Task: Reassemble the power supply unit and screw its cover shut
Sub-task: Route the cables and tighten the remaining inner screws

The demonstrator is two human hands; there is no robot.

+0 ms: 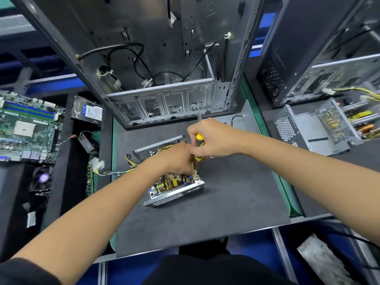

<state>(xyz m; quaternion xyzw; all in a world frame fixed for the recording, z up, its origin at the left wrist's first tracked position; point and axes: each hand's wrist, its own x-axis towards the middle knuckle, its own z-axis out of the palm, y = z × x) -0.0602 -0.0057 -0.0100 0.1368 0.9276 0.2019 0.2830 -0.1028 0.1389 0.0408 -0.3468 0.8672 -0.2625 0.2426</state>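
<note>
Both forearms reach forward over the dark mat on the table and meet above the open power supply unit, which lies near the mat's middle, circuit board exposed. The right hand comes in from the right, its fingers curled round the yellow-and-black screwdriver — tip down at the unit's far right corner. The left hand rests on the board, fingers bent down beside the tip; what they hold, if anything, is hidden. An empty computer case stands behind.
</note>
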